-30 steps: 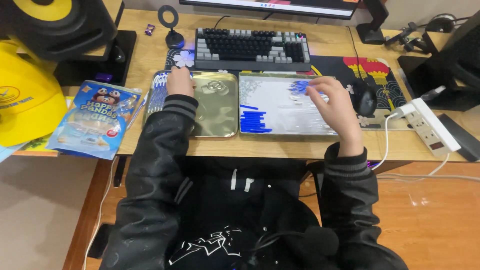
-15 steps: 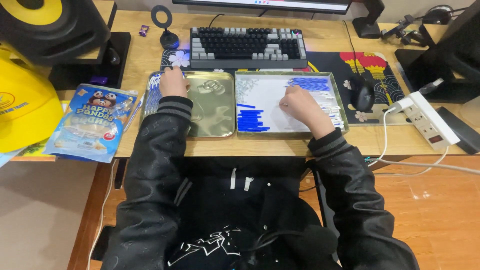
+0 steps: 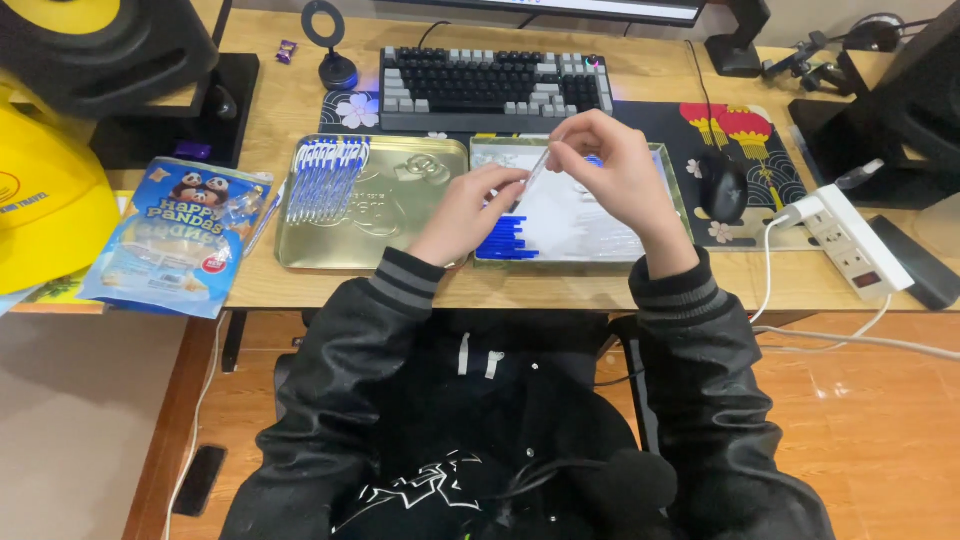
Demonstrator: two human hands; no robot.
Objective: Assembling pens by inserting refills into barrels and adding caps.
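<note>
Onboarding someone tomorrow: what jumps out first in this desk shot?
Both hands, left hand and right hand, meet mid-desk on a thin clear pen barrel, above a shallow silver metal tray holding a row of blue pen caps. To the left, a gold metal tin lid carries a row of assembled blue-tipped pens.

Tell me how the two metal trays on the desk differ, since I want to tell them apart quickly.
The gold tray lies on the left with a row of pens lined up at its left end; the silver tray on the right holds loose blue caps. Both hands work over the silver tray; none is over the gold tray. Both are shallow, rectangular, side by side.
</note>
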